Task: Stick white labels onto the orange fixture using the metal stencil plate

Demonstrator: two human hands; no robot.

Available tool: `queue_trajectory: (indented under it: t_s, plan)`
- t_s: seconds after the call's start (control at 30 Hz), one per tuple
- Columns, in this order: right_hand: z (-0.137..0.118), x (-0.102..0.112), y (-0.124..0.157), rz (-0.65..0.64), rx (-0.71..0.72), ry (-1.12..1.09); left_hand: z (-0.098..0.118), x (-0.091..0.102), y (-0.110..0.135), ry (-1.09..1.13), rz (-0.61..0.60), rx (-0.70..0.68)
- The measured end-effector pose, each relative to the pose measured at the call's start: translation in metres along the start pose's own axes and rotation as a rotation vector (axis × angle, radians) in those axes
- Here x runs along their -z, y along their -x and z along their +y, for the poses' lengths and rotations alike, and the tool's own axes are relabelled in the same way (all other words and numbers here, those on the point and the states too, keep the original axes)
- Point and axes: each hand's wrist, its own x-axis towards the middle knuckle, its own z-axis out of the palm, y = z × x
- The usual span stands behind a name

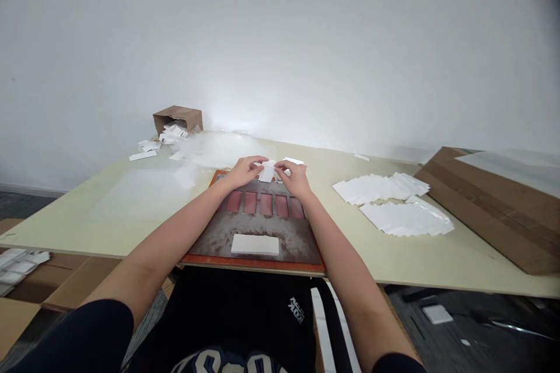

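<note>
Between my two hands is a small white card (268, 171), raised over the far edge of a dark grey plate (266, 227) with an orange-red border. My left hand (247, 171) pinches the card's left side, and my right hand (294, 177) pinches its right side. Several rectangular openings in the plate show a pinkish surface (266, 204). On the plate's near part lies a stack of white cards (255, 244). Partly hidden behind my right hand is another white piece (293, 161).
Two fanned rows of white sheets (376, 188) lie on the pale table (350, 256) to the right, beside a large cardboard box (494, 210). At the back left, an open carton (178, 113) spills white pieces. Clear plastic film (135, 192) covers part of the left side.
</note>
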Motion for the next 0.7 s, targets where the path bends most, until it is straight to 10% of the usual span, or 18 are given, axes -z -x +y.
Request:
queue_trajectory:
  t_s: [0.7]
  plan:
    - [0.006,0.021,0.008,0.041,-0.110,-0.022,-0.003,0.001,-0.005,-0.129,0.084,-0.065]
